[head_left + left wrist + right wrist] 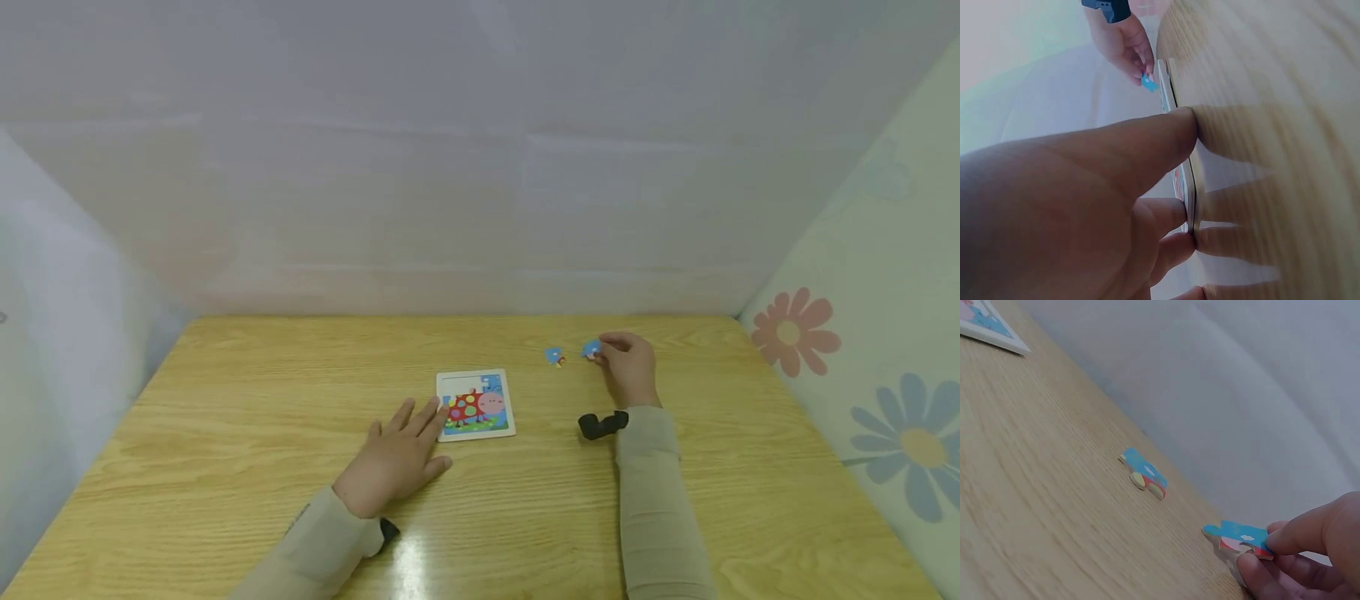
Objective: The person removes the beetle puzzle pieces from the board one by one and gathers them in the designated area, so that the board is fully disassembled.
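Near the middle of the table lies a square jigsaw puzzle in a white frame, showing a red spotted ladybug; the upper left of its picture is bare. My left hand lies spread at its left side, with fingertips touching the frame's edge. My right hand pinches a blue and pink puzzle piece between thumb and fingers, just above the wood. Left of it, a second puzzle piece, blue with red and yellow, lies flat on the table.
The wooden table meets a pale cloth backdrop at its far edge. On the right stands a wall panel printed with a red flower and a blue flower. Dark straps sit at both wrists.
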Action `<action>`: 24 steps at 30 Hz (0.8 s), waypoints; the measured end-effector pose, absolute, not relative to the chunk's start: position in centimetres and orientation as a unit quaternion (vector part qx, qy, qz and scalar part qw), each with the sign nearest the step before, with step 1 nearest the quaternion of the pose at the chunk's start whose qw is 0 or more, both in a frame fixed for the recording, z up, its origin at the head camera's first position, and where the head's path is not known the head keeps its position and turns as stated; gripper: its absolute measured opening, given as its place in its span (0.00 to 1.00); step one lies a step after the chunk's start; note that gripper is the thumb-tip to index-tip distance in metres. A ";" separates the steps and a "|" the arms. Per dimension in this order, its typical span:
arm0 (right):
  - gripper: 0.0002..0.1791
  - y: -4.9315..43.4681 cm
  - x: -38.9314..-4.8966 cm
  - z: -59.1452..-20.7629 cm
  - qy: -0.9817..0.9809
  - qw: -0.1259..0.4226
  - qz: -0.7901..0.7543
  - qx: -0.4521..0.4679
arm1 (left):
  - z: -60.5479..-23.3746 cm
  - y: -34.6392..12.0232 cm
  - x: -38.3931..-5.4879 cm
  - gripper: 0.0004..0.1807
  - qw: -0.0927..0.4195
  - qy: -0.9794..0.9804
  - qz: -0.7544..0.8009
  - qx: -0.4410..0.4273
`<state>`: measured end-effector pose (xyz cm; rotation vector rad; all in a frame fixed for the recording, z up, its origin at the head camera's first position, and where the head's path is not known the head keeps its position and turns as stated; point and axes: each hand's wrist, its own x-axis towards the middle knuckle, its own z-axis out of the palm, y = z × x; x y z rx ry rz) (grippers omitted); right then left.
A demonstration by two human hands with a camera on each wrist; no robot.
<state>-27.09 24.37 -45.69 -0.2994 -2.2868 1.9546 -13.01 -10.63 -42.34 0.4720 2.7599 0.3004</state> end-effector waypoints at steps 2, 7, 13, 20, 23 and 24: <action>0.14 24.4 -27.1 -45.8 -0.751 0.065 0.648 -0.108 | -42.3 -10.6 -13.1 0.40 0.162 0.967 0.102 0.167; 0.13 24.3 -27.2 -46.0 -0.801 0.084 0.581 -0.121 | -42.3 -10.7 -13.2 0.40 0.164 0.967 0.095 0.169; 0.13 24.3 -27.6 -46.2 -0.845 0.096 0.512 -0.121 | -42.1 -10.7 -13.2 0.40 0.168 0.966 0.099 0.168; 0.14 23.7 -28.0 -46.0 -0.866 0.087 0.478 -0.117 | -42.1 -10.9 -13.3 0.41 0.165 0.967 0.095 0.170; 0.15 22.9 -27.6 -45.1 -0.860 0.072 0.496 -0.098 | -42.2 -11.1 -13.4 0.41 0.165 0.967 0.098 0.169; 0.15 22.5 -27.5 -44.9 -0.859 0.065 0.500 -0.087 | -42.2 -11.1 -13.5 0.41 0.165 0.967 0.100 0.168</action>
